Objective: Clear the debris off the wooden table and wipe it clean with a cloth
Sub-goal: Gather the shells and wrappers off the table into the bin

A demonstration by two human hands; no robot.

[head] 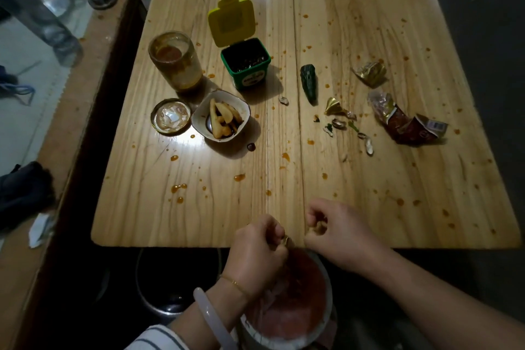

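Head view: task judged early, clearing under way, no wiping yet.

- The wooden table (369, 8) is still littered. Toward the right edge: cucumber end (309, 81), gold wrappers (370, 72), red packet (403, 122), peanut shells (366, 142).
- Left half: jar (174, 60), lid (170, 116), bowl (199, 119), green tub (247, 65).
- Sauce spots (177, 187) are spread all over.
- No cloth can be made out.

Both hands are at the near edge, above a red-lined bin (330, 293) set just below it.

- Left hand (257, 247): fingers curled, a glinting scrap (287, 241) pinched.
- Right hand (338, 233): fingers curled round pale bits (318, 228).

The remaining debris lies well apart from both hands, toward mid-table.
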